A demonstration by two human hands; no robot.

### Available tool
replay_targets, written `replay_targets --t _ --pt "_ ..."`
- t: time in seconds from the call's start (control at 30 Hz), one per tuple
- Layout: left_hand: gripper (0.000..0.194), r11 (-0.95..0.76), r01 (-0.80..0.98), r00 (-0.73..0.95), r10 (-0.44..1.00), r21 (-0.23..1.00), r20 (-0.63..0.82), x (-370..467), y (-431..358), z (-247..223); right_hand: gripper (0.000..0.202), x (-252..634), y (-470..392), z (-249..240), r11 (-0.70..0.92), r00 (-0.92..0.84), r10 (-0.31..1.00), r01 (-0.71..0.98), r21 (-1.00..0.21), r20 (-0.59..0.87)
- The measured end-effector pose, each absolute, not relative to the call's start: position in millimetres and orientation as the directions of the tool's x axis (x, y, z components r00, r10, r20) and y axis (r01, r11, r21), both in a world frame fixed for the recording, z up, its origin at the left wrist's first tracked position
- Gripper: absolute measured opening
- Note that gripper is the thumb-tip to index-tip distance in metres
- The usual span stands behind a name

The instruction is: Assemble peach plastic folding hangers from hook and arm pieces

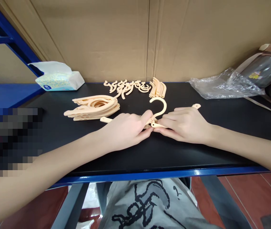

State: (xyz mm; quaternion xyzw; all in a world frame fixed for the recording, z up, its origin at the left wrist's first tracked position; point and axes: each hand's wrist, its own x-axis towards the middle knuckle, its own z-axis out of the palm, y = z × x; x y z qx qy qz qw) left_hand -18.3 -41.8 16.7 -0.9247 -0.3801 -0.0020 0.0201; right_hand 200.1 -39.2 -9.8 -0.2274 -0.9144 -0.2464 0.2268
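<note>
A cream plastic clothes hanger (165,105) is held low over the black table, its hook pointing up. My left hand (127,131) is closed round one arm of it, and that arm's tip sticks out to the left. Round the other arm my right hand (185,125) is closed, with a rounded end showing beyond the knuckles. The fingertips of both hands meet at the centre joint below the hook and partly hide it. To the left of the hanger lies a stack of similar cream hanger pieces (91,109).
Loose cream hooks (125,87) and a bundle of curved pieces (158,88) lie at the back, before a cardboard wall (97,38). A tissue pack (60,81) stands back left. At right are crumpled clear plastic (223,85) and a transparent bag (264,70).
</note>
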Motion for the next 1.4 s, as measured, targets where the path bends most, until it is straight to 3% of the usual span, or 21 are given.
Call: replay_targets --t 0.37,0.77,1.03,1.2,1.4 --pt "0.03 -0.739 0.642 0.757 0.653 -0.205 0.017 -20.9 -39.4 14.9 0.042 204.3 -33.4 -10.2 0.788 -0.79 0.3 0.521 0.328 0.535" --pt "0.029 -0.744 0.643 0.759 0.651 -0.179 0.02 -21.0 -43.7 20.5 0.042 207.5 -31.2 -8.9 0.792 -0.793 0.236 0.492 0.362 0.561" --pt "0.028 -0.703 0.706 0.708 0.697 -0.083 0.11 -17.9 -46.5 20.4 0.038 209.0 -30.3 -8.4 0.774 -0.778 0.214 0.504 0.383 0.59" --pt "0.025 -0.654 0.752 0.659 0.741 -0.086 0.13 -17.1 -48.7 21.9 0.038 208.6 -29.5 -9.5 0.773 -0.782 0.209 0.5 0.39 0.587" --pt "0.023 -0.707 0.7 0.714 0.693 -0.101 0.101 -17.9 -45.5 20.7 0.037 208.8 -29.5 -9.0 0.769 -0.793 0.196 0.489 0.411 0.577"
